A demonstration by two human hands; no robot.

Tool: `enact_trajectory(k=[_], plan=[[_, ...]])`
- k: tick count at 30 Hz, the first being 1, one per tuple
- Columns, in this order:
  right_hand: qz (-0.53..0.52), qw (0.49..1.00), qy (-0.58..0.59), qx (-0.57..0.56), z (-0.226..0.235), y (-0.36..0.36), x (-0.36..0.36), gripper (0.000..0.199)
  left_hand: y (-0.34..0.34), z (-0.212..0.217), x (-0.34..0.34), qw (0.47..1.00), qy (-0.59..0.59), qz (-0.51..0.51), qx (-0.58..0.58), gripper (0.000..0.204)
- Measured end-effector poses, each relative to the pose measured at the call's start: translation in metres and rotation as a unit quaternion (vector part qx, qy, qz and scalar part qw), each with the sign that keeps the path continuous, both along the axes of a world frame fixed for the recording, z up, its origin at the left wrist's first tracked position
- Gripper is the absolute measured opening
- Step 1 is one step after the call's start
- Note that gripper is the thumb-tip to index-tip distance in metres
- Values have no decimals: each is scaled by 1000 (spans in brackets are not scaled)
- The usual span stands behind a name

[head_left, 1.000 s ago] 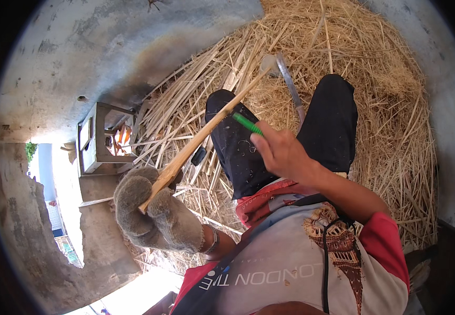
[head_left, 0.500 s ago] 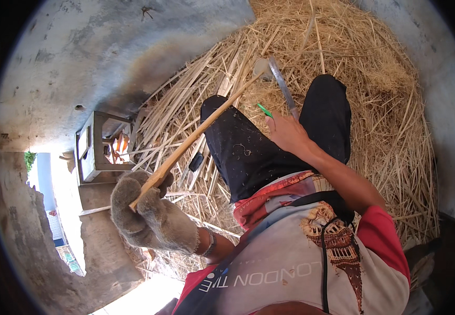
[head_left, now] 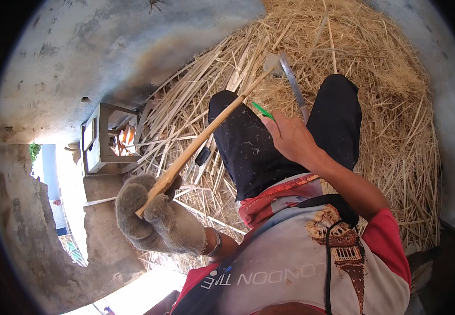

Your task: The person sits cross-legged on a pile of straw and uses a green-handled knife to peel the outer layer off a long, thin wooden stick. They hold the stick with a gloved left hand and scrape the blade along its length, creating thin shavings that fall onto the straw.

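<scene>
My left hand (head_left: 159, 220), in a thick grey-brown knitted glove, is wrapped round the thick end of a long wooden stick (head_left: 198, 140). The stick tapers and slants away to the right, passing over my left knee. Close to my right thigh, my bare right hand (head_left: 297, 140) pinches a small green object (head_left: 262, 111); most of it is hidden by the fingers, so its kind does not show. Just beyond that hand a curved metal blade (head_left: 293, 81) stands between my knees, its lower end hidden. A pale round thing (head_left: 272, 63) sits by the blade and the stick's far tip.
Straw and shavings (head_left: 390, 105) spread over the floor around my legs. Long split strips (head_left: 185, 89) lie at the left. A small wooden frame box (head_left: 100, 142) stands against the wall (head_left: 80, 58). A dark small object (head_left: 202, 156) lies beside my left thigh.
The view has shifted slightly, so most things appear farther right. My right hand has moved a little left relative to the blade, and more of the green object shows. The left hand keeps its hold.
</scene>
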State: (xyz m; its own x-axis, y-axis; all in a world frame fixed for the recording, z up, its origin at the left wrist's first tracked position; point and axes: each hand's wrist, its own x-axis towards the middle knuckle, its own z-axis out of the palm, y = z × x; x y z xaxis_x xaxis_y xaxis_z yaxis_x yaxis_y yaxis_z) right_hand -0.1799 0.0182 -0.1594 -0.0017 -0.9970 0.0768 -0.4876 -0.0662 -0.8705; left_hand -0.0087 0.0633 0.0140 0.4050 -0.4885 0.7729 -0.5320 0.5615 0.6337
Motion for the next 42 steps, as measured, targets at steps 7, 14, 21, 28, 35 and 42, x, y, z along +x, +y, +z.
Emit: enact_trajectory(k=[7, 14, 21, 28, 35, 42], plan=[[51, 996, -34, -65, 55, 27, 15, 33, -3, 0, 1, 1000, 11, 4, -10, 31], [63, 997, -34, -40, 58, 29, 18, 33, 7, -1, 6, 996, 27, 85, 17, 29], [-27, 993, 40, -103, 4, 2, 13, 32, 1, 4, -9, 995, 50, 81, 6, 19], [92, 992, -65, -63, 50, 26, 19, 32, 2, -1, 0, 997, 52, 63, 3, 22], [52, 995, -86, 20, 18, -2, 2, 29, 4, 0, 0, 997, 49, 53, 4, 24], [52, 997, -32, -54, 39, 12, 15, 24, 8, -3, 4, 998, 50, 38, 8, 27]])
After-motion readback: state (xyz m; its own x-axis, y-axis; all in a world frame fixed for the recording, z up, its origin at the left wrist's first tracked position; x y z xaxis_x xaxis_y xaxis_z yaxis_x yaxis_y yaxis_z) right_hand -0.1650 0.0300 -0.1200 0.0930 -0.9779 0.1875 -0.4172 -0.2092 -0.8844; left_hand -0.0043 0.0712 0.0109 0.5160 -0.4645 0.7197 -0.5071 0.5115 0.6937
